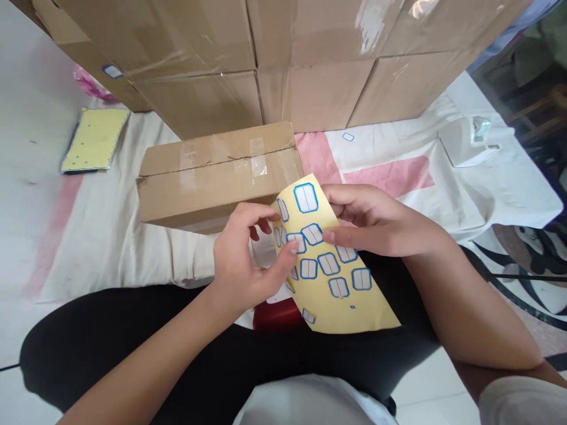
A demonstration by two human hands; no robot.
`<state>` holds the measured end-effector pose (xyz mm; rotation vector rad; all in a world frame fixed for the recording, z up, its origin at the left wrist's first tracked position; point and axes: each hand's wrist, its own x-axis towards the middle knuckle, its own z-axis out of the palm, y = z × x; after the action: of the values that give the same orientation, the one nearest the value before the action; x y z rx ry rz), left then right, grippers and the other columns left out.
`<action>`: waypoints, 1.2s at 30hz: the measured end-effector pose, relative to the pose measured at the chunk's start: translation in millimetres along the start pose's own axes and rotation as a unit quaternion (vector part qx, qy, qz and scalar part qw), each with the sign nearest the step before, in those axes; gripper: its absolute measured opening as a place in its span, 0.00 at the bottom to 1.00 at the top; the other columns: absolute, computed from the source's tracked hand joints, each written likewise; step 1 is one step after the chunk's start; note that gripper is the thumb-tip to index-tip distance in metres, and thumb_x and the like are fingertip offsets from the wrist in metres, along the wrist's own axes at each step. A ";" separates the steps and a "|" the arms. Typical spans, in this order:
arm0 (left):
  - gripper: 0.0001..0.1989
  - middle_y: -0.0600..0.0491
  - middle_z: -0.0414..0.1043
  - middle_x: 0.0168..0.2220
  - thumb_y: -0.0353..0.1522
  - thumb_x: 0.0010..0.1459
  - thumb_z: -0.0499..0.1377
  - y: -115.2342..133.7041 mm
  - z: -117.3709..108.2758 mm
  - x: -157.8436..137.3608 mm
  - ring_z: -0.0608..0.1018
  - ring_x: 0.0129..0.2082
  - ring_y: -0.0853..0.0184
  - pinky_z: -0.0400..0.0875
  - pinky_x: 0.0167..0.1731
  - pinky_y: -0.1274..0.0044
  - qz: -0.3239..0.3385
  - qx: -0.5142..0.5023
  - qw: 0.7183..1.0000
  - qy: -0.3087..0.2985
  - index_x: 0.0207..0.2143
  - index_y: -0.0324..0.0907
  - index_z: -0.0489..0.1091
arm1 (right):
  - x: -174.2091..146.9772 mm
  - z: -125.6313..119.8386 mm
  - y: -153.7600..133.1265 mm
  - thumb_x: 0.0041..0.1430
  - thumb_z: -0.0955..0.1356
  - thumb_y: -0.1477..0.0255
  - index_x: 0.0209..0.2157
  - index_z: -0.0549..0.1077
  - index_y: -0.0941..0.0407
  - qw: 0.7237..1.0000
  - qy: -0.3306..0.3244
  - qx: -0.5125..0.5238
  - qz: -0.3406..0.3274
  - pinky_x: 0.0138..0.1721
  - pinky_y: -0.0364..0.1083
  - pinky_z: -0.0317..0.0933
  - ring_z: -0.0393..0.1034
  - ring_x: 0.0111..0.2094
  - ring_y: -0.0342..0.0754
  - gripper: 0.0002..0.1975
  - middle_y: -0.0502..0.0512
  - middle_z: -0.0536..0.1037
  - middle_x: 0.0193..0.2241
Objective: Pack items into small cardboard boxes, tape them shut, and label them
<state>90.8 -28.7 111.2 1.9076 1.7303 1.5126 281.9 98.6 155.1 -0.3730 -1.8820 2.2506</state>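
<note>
A yellow sheet [358, 316] stands tilted and slightly curved above my lap, dotted with several white stickers with blue borders, among them a larger sticker [306, 198] near its top. My right hand [372, 218] grips the sheet's right edge, its thumb on the front and its fingers behind. At the left edge, my left hand [248, 254] has its thumb pressed over a sticker on the sheet's face, and its fingers curl around the edge. Part of the sheet's back and the tips of some fingers are hidden.
A closed, taped cardboard box [217, 183] lies just beyond my hands. Behind it rises a stack of larger cartons [319, 88]. To the left is a yellow pad [95, 139]; a white tape dispenser-like object [467, 141] stands at right. One loose sticker [348, 137] rests on the cloth.
</note>
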 end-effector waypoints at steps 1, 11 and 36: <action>0.18 0.54 0.73 0.40 0.35 0.58 0.65 0.4 0.1 0.3 0.74 0.32 0.70 0.70 0.29 0.74 0.001 -0.002 1.000 -0.003 0.48 0.46 0.64 | 0.1 -0.1 0.2 0.65 0.70 0.71 0.49 0.73 0.56 1.000 -0.001 -0.001 -0.001 0.40 0.44 0.73 0.78 0.43 0.48 0.11 0.54 0.81 0.42; 0.05 0.55 0.74 0.36 0.31 0.60 0.63 4.2 0.9 3.9 0.76 0.37 0.64 0.72 0.38 0.67 0.082 0.070 0.994 0.022 0.37 0.47 0.68 | 4.1 1.7 1.2 0.65 0.69 0.73 0.50 0.73 0.56 1.000 0.005 -0.021 -0.002 0.39 0.43 0.73 0.78 0.42 0.47 0.12 0.54 0.81 0.42; 0.08 0.55 0.75 0.32 0.23 0.54 0.64 4.3 8.6 -3.2 0.73 0.36 0.65 0.67 0.37 0.70 0.175 0.007 0.985 0.004 0.33 0.44 0.69 | -74.0 -163.5 2.7 0.56 0.74 0.67 0.52 0.75 0.57 0.753 0.446 -0.347 0.337 0.35 0.51 0.72 0.75 0.33 0.51 0.22 0.58 0.80 0.36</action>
<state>100.5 -28.5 108.3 2.3094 1.4656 1.6191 402.5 229.3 130.9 -2.0614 -1.9964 0.9883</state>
